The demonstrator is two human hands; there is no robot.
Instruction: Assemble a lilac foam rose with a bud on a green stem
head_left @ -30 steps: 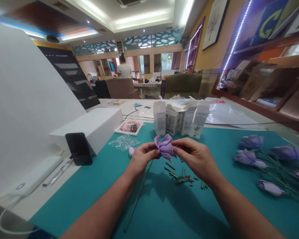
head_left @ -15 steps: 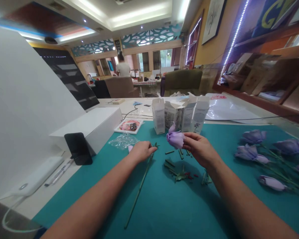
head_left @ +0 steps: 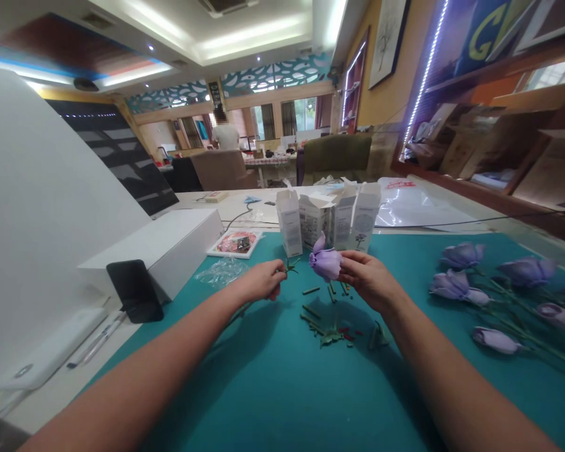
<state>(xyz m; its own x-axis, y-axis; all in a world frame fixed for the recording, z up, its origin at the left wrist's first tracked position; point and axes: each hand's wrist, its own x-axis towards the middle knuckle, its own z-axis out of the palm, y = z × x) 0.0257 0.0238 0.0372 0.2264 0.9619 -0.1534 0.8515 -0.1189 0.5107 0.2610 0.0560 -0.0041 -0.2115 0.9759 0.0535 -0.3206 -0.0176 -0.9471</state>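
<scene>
My right hand [head_left: 370,279] pinches a purple flower head [head_left: 326,262] by the side of its petals, above the teal mat. Across from it, my left hand [head_left: 262,280] is closed on a green flower stem. The stem's small leafy green tip [head_left: 292,267] pokes out past the fingers, pointing at the flower head but apart from it. Most of the stem is hidden behind my left hand and forearm. Below, cut stem pieces [head_left: 311,312] and a little heap of green leaf scraps [head_left: 331,338] lie on the mat, with small red bits among them.
Several purple flowers on stems [head_left: 452,285] lie at the right. Upright white paper boxes [head_left: 289,223] stand behind my hands. On the left are crumpled clear plastic [head_left: 223,271], a framed picture [head_left: 235,243], a black phone [head_left: 134,290] and a white box [head_left: 155,242]. A person stands far back.
My left hand has turned and raised the stem, which swung leftward behind my forearm. The leafy tip has turned toward the flower head. The whole view has shifted slightly.
</scene>
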